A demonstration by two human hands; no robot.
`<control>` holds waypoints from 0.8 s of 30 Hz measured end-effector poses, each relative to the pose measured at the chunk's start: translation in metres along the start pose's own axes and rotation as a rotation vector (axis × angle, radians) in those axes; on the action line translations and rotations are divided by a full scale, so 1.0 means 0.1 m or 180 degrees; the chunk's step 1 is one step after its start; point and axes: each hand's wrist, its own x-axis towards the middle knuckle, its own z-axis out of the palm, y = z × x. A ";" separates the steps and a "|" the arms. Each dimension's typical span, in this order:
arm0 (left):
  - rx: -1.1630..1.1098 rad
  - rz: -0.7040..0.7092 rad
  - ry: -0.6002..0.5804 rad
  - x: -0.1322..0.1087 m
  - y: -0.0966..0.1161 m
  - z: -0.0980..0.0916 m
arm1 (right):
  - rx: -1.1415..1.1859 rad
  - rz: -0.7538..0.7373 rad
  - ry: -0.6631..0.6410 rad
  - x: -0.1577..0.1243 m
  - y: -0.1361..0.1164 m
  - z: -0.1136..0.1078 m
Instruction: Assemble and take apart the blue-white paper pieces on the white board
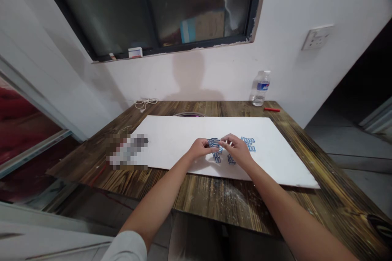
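Note:
Both my hands are low over a white foam board [171,138] lying on a wooden table [214,200]. My left hand [199,149] pinches a small flat blue piece [213,142] between its fingertips. My right hand [235,149] has its fingertips at that piece's right end, but whether they grip it is hard to tell. Several similar blue pieces [217,158] lie on the board just below my hands, and more [248,143] lie to the right of my right hand.
A blurred object [127,151] lies at the board's left end. Along the table's back are a water bottle [260,89], a red stick [272,109] and a white cable [145,104]. A wall with a dark window [147,8] stands behind. The table's edge runs below my forearms.

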 end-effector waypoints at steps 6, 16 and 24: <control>0.0151 0.0037 -0.0183 0.01 -0.02 -0.01 | 0.0110 0.0051 0.0113 0.00 -0.04 0.00; -0.0060 0.0064 -0.0193 0.02 -0.04 -0.04 | 0.0523 0.0438 0.0013 0.00 -0.07 -0.01; -0.0150 0.0021 -0.0117 0.01 0.02 -0.02 | 0.0933 0.0754 0.0264 0.02 0.03 -0.03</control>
